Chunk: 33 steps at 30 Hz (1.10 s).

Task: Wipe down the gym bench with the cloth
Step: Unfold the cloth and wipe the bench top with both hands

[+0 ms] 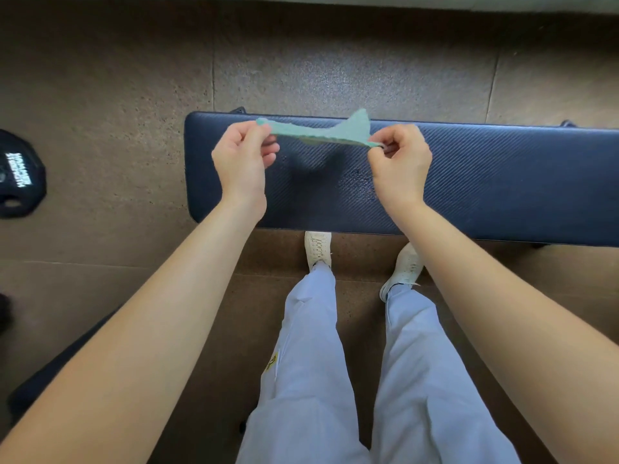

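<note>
Two bare hands hold a small green cloth stretched between them, in the air above a long dark padded gym bench seen from over the person's own legs and white shoes. The left hand pinches one end of the cloth between thumb and fingertips; the right hand pinches the opposite end the same way, fingers curled in. Between the two pinches the cloth runs as a narrow taut band, and one loose corner sticks up past the span, nearer the right-hand pinch. The cloth casts a shadow on the textured bench top directly beneath the grips, so it seems not to be touching the surface. It looks thin, soft and very light (it sags and folds wherever it is not pulled tight), so it should crumple easily and offer no stiffness of its own. For wiping, it would likely handle better gathered or folded into a pad under one flat palm than held by its edges. The bench cover looks firm and slightly ribbed, likely giving the cloth some drag.
</note>
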{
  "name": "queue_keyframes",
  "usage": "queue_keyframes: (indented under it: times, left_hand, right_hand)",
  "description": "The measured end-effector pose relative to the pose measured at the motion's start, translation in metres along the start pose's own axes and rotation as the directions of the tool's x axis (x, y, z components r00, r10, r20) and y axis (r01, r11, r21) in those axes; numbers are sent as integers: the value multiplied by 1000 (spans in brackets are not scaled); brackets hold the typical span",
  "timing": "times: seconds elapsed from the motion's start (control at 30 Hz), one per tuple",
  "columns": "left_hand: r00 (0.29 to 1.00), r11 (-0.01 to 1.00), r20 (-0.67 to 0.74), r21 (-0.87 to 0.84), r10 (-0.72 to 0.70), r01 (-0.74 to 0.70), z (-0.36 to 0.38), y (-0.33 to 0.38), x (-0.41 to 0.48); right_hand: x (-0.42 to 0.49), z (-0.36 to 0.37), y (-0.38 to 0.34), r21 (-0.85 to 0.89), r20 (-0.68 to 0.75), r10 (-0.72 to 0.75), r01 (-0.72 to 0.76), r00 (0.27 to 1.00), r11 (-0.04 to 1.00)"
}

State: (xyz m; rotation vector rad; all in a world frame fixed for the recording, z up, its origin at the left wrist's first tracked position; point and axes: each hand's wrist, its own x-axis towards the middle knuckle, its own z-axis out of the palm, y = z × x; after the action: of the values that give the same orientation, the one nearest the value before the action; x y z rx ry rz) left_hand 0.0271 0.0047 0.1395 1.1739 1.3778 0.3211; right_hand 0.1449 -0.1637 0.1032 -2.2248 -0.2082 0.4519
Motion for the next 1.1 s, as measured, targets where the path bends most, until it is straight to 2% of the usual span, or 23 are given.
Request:
queue_keyframes:
  times: [0.1, 0.23, 0.3, 0.33, 0.4, 0.47, 0.5, 0.53, 0.57, 0.6, 0.63, 0.7, 0.77, 0.8, 0.87, 0.93, 1.0, 1.1]
  left_hand:
    - [999, 999, -33, -16, -40, 40, -2, -10, -9]
    - [970, 966, -65, 98, -234, 239, -9, -71, -14]
    - [926, 903, -100, 206, -363, 376, -16, -117, -13]
    - [900, 853, -115, 287, -421, 436, -20, -139, -14]
    - [878, 713, -185, 522, -440, 468, -27, -177, -14]
    - [939, 631, -202, 698, -278, 337, -23, -194, -13]
    - [983, 637, -121, 749, -140, 183, -18, -194, -13]
    - [1000, 617, 21, 786, 23, -30, -12, -193, -11]
    - [967, 553, 188, 793, 174, -254, -6, -191, -8]
    - [891, 450, 355, 772, 282, -449, 0, -192, -1]
    - [797, 332, 502, 729, 336, -599, 7, -194, 8]
    - [634, 147, 714, 622, 296, -769, 18, -196, 25]
    - [524, 22, 835, 528, 166, -849, 27, -201, 42]
    - [495, -41, 862, 501, 108, -864, 29, -206, 49]
    - [491, -176, 870, 490, 44, -854, 29, -214, 61]
    - [510, -279, 859, 501, 43, -819, 29, -218, 69]
    - [526, -313, 847, 522, 79, -793, 32, -214, 80]
    - [535, -299, 836, 546, 125, -783, 44, -191, 107]
  right_hand:
    - [-7, -1, 10, -99, -16, -165, 163, 986, 982]
    - [-40, 12, 55, -293, 147, -219, 254, 965, 922]
    - [-60, 20, 87, -425, 292, -176, 293, 940, 856]
    - [-71, 23, 100, -495, 361, -100, 281, 927, 822]
    - [-89, 31, 118, -570, 415, 39, 226, 909, 790]
    - [-97, 39, 124, -548, 398, 65, 180, 915, 816]
    - [-98, 43, 123, -513, 398, 45, 182, 916, 839]
    - [-97, 48, 123, -471, 410, 9, 204, 912, 858]
    - [-94, 54, 122, -433, 424, -33, 234, 905, 871]
    - [-90, 62, 123, -401, 438, -74, 269, 896, 875]
    - [-85, 71, 127, -379, 456, -104, 298, 884, 876]
    - [-74, 86, 133, -343, 505, -126, 332, 854, 879]
    - [-62, 97, 144, -348, 565, -131, 379, 815, 857]
    - [-59, 100, 150, -384, 588, -138, 425, 797, 819]
    - [-55, 103, 160, -483, 622, -150, 527, 769, 700]
    - [-49, 104, 164, -539, 636, -149, 574, 757, 616]
    - [-35, 106, 163, -563, 638, -158, 596, 754, 572]
    - [4, 113, 153, -575, 625, -197, 616, 756, 539]
